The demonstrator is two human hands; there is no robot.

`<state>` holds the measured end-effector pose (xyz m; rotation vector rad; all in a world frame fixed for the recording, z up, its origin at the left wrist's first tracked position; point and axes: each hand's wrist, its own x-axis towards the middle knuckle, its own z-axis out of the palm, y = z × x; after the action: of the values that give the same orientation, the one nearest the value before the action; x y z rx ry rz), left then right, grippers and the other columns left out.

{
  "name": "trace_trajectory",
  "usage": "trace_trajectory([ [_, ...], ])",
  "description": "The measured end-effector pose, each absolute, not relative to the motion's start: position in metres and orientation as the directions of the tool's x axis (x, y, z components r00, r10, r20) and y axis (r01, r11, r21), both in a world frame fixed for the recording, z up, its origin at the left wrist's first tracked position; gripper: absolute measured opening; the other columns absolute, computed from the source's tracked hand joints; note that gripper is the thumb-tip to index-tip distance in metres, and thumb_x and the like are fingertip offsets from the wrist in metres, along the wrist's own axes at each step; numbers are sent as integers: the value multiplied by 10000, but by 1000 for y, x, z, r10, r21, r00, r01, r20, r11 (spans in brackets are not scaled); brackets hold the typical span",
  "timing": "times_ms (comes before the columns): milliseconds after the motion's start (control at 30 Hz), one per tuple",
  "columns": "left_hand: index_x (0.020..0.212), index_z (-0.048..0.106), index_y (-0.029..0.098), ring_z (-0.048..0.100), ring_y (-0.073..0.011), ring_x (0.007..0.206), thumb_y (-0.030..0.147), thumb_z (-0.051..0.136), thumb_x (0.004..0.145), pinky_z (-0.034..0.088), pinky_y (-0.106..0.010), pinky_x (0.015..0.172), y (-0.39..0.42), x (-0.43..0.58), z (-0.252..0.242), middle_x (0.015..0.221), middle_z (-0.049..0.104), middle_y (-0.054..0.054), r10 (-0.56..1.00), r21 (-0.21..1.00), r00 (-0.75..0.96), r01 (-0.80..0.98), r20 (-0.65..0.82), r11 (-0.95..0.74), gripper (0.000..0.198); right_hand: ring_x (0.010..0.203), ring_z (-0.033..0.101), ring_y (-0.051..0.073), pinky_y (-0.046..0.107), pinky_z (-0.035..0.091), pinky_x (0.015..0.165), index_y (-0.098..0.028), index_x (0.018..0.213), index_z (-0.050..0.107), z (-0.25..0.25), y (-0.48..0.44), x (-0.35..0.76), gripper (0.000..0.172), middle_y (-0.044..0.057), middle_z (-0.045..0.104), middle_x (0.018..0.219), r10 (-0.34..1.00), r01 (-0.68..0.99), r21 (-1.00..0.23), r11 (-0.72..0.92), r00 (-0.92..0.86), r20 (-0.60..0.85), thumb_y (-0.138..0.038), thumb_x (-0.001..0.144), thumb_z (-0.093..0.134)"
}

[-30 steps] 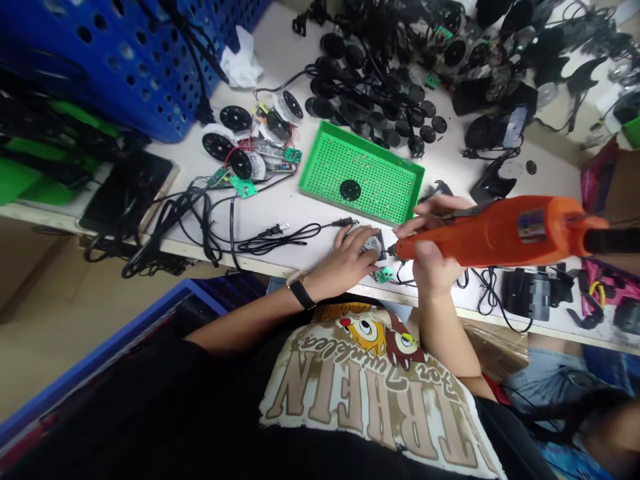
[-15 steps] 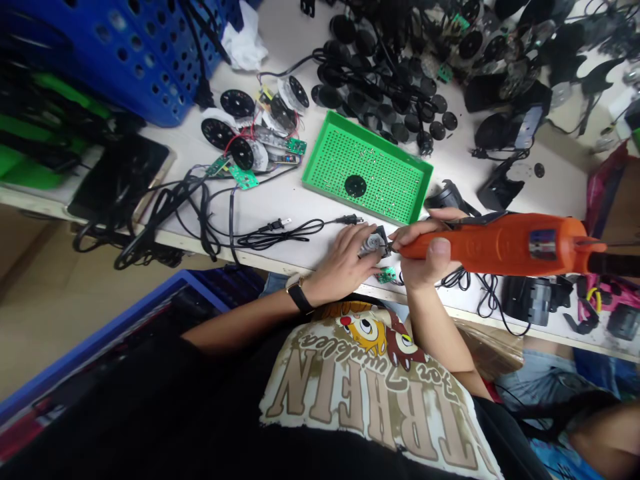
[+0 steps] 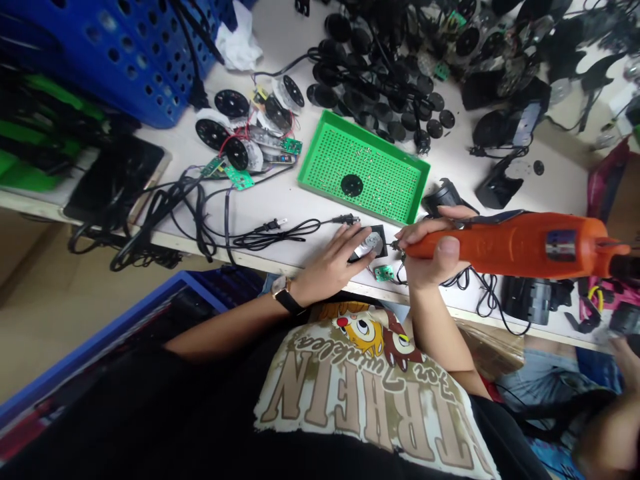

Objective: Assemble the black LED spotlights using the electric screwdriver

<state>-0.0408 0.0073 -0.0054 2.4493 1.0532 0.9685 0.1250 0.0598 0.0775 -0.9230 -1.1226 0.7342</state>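
My right hand (image 3: 431, 250) is wrapped round an orange electric screwdriver (image 3: 515, 235), whose tip points left at a small black part with a round silver centre (image 3: 371, 241) near the table's front edge. My left hand (image 3: 336, 261) lies on that part's left side, fingers stretched over it and holding it down. A small green circuit board (image 3: 384, 273) hangs on thin wires just below the part. A black power cord with a plug (image 3: 280, 231) lies left of my left hand.
A green perforated tray (image 3: 400, 175) holding a black disc (image 3: 351, 185) sits behind the hands. Black discs, wired parts and cables crowd the back. A blue perforated basket (image 3: 120, 53) stands at back left. Another person's hand (image 3: 630, 347) shows at the right edge.
My left hand's fingers have stretched out flatter over the part. The screwdriver has stayed at the part, shifting slightly right. Another person's hand has appeared at the right edge.
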Motion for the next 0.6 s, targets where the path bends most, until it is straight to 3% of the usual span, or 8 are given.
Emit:
trace_trajectory([
  [167, 1249, 672, 197, 258, -330, 1616, 102, 542, 1027, 405, -627, 1258, 13, -45, -5, 1629, 477, -174, 693, 508, 502, 472, 517, -721, 274, 331, 507, 143, 312, 509, 417, -266, 990, 574, 76, 50, 128, 335, -107, 581, 506, 879, -73, -901, 429, 263, 397, -553, 843, 665],
  [433, 1318, 672, 217, 327, -338, 1594, 134, 555, 1030, 356, -624, 1290, 5, -42, -2, 1649, 464, -151, 765, 558, 496, 526, 411, -641, 322, 324, 495, 125, 278, 498, 403, -274, 1010, 590, 70, 46, 126, 286, -117, 592, 508, 862, -119, -873, 474, 265, 432, -516, 866, 644],
  [600, 1173, 708, 194, 400, -307, 1566, 122, 577, 1018, 421, -576, 1263, 6, -39, -2, 1592, 524, -153, 771, 557, 446, 533, 455, -637, 215, 340, 506, 127, 277, 509, 418, -276, 1022, 583, 73, 42, 127, 287, -117, 582, 516, 857, -118, -875, 469, 301, 419, -522, 877, 617],
])
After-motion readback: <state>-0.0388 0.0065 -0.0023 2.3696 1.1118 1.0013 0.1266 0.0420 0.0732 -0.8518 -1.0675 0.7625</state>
